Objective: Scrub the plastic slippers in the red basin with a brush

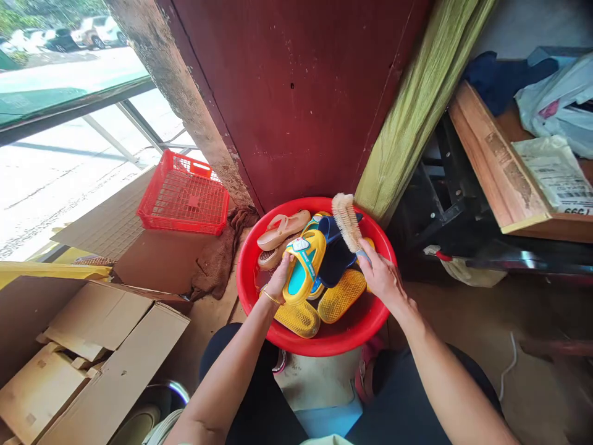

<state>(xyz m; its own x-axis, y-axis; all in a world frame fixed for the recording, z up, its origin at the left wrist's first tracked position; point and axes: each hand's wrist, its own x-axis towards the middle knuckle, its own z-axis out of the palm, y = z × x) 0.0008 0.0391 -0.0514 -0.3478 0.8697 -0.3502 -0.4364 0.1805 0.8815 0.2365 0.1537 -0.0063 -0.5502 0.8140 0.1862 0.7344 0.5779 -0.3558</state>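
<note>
Slipper (pixel 298 278), yellow with a turquoise footbed, is up in the left hand (pixel 278 281) over the left-middle of a red basin (pixel 319 350). From where I stand, head view: left grip closed at its side edge; right hand (pixel 382 275) wrapped round the grey-blue handle of a brush (pixel 346 216), bristles lifted near the far rim, apart from the slipper.

Step, my judgement: slipper presented, brush poised between strokes. Bringing the two together would call for a steady left grip and an inward turn of the right wrist.

Materials: slipper looks like moulded foam, rounded, strap raised. Bristles pale, dense, slightly splayed. Basin smooth plastic. Inside it: beige footwear (pixel 283 228), plain and glossy; navy slippers (pixel 337 262); yellow soles (pixel 343 295) turned up, zigzag tread. Water level: cannot tell.
</note>
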